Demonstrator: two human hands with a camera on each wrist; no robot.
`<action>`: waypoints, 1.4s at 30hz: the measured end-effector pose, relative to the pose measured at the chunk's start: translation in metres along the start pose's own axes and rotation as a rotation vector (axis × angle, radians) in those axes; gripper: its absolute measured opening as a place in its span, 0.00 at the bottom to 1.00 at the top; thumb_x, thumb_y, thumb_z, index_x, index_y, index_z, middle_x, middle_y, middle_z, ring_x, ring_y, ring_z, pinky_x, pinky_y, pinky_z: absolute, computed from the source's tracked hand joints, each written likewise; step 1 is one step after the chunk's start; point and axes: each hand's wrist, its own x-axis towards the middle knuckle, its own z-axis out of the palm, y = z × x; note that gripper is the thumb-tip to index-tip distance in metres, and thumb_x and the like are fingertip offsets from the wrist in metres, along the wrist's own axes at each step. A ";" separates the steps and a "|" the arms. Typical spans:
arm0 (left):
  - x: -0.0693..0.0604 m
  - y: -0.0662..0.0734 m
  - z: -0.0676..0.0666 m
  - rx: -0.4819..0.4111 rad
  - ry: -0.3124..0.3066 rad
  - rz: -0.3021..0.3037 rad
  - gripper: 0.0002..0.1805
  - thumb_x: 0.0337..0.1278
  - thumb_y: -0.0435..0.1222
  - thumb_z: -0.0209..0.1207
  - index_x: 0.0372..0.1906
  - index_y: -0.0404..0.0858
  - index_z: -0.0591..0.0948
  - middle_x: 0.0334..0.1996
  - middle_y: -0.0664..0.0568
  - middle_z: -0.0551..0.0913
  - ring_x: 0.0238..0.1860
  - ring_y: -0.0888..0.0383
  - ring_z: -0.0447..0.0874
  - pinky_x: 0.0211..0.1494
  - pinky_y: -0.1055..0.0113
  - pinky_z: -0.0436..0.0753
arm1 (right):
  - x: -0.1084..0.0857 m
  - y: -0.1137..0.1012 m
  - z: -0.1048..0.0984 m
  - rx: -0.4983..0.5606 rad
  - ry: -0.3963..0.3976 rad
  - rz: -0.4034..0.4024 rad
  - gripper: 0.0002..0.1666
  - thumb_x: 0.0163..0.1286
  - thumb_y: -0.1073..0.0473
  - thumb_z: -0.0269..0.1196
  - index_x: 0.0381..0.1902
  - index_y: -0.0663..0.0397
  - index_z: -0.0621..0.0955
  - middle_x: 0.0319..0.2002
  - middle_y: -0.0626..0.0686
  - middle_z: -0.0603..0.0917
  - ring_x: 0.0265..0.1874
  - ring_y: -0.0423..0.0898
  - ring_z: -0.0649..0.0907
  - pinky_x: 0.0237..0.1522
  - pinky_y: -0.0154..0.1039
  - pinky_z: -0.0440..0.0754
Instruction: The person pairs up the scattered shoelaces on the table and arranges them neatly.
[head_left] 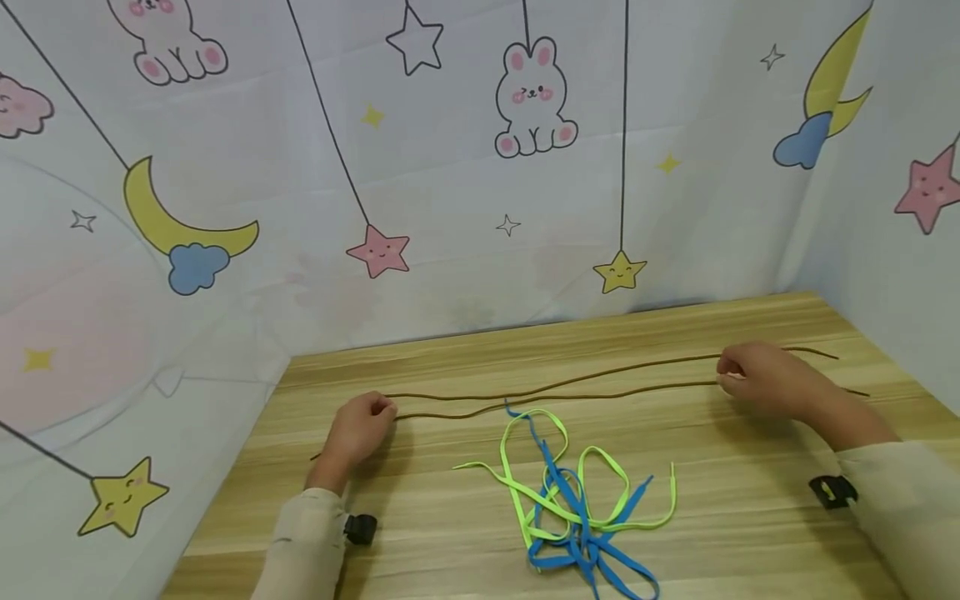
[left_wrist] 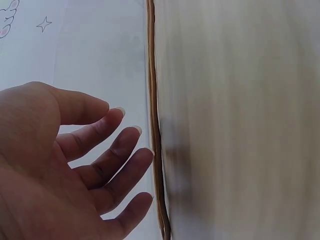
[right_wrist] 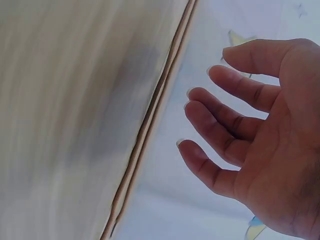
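Note:
Two thin brown shoelaces stretch side by side across the wooden table, one farther back (head_left: pixel 660 362) and one nearer (head_left: pixel 450 417). At their left part is my left hand (head_left: pixel 362 427), fingers loosely bent; in the left wrist view its thumb and index fingertips come close together, and I see no lace pinched between them. My right hand (head_left: pixel 772 379) hovers over the right part of the laces. Its fingers (right_wrist: pixel 215 125) are relaxed and apart from the thumb in the right wrist view, with the laces (right_wrist: pixel 152 100) passing beyond the fingertips. Lace ends stick out past both hands.
In front of the brown laces lies a loose tangle of a yellow-green shoelace (head_left: pixel 615 525) and a blue shoelace (head_left: pixel 573 492). The wooden table (head_left: pixel 420 483) meets white printed cloth (head_left: pixel 450 167) at the back and sides. Each wrist wears a dark strap.

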 end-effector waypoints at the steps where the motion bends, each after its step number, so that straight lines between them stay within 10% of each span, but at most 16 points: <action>1: 0.000 0.001 0.001 -0.005 0.000 0.006 0.14 0.75 0.40 0.53 0.49 0.35 0.83 0.40 0.48 0.84 0.39 0.52 0.79 0.43 0.53 0.79 | 0.000 -0.006 0.001 0.013 -0.004 -0.005 0.11 0.73 0.60 0.61 0.43 0.65 0.83 0.39 0.56 0.85 0.39 0.57 0.84 0.40 0.58 0.81; 15: 0.000 0.028 0.024 -0.008 -0.003 0.104 0.11 0.72 0.39 0.57 0.48 0.37 0.85 0.39 0.51 0.85 0.41 0.53 0.82 0.47 0.51 0.80 | 0.009 -0.081 0.011 0.203 -0.060 -0.145 0.07 0.73 0.57 0.63 0.43 0.54 0.83 0.36 0.41 0.81 0.37 0.40 0.80 0.40 0.44 0.80; 42: 0.002 0.072 0.062 -0.042 -0.144 0.331 0.07 0.72 0.36 0.58 0.45 0.39 0.85 0.45 0.50 0.83 0.50 0.50 0.81 0.53 0.52 0.80 | 0.017 -0.140 0.046 0.219 -0.229 -0.262 0.07 0.75 0.57 0.59 0.45 0.50 0.83 0.35 0.38 0.82 0.32 0.34 0.79 0.36 0.39 0.79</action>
